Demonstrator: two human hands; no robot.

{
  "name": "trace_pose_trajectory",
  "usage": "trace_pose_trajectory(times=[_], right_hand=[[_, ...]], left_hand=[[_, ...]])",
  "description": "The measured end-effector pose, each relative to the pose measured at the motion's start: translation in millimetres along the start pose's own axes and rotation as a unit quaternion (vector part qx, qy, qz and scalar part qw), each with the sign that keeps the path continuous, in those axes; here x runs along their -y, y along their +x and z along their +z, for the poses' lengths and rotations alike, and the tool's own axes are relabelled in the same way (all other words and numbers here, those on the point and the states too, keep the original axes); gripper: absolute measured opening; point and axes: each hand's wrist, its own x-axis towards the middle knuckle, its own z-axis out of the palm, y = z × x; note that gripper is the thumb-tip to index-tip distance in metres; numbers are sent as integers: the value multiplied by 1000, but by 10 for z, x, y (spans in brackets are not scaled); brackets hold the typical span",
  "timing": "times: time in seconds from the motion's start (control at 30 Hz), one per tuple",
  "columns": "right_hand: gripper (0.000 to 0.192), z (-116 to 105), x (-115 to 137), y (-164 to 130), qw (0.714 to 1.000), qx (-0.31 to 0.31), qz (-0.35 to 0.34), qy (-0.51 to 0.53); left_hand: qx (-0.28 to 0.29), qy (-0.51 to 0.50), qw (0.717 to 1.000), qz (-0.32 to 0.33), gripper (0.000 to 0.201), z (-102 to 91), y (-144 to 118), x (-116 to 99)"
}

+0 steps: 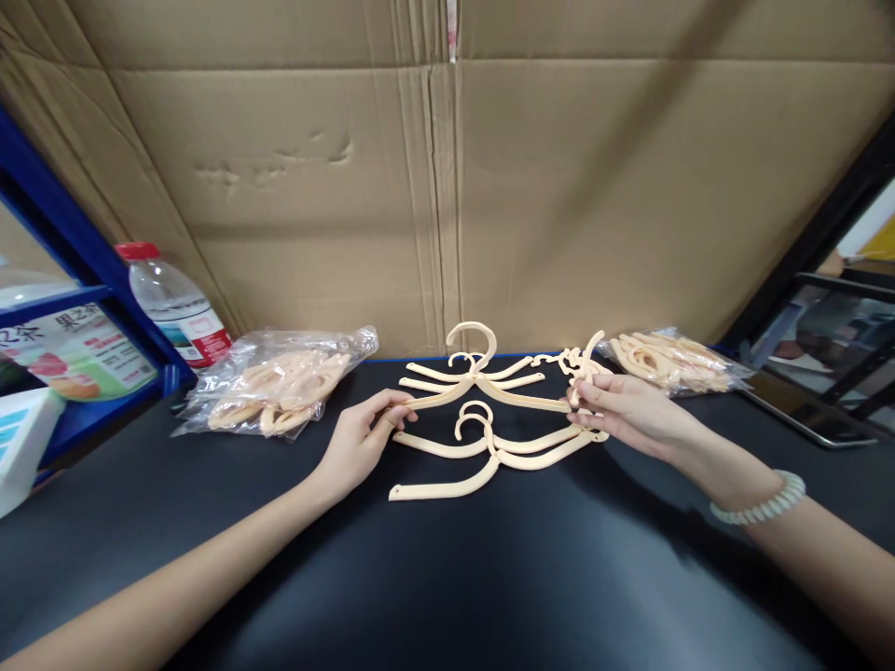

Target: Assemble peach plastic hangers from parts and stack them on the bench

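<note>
The top hanger is pinched at both ends by the left hand and right hand; the loose hangers just below it could be snagged and dragged.

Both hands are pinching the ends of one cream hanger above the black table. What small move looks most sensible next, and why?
Probably lower that hanger onto the hangers lying in front of it. The left hand and right hand each grip one tip, so it is held level, and the loose ones already lie lined up hook to hook on the table.
</note>
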Motion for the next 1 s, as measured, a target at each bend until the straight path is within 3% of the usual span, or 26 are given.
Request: trace_pose_trajectory(times=[0.57,1.0], right_hand=[[20,41,20,-37,997,16,69,-2],[30,55,-8,-26,998,8,48,-27]], left_hand=[[-26,31,999,25,21,2,-14,-36],[-24,31,999,29,22,3,-18,-57]])
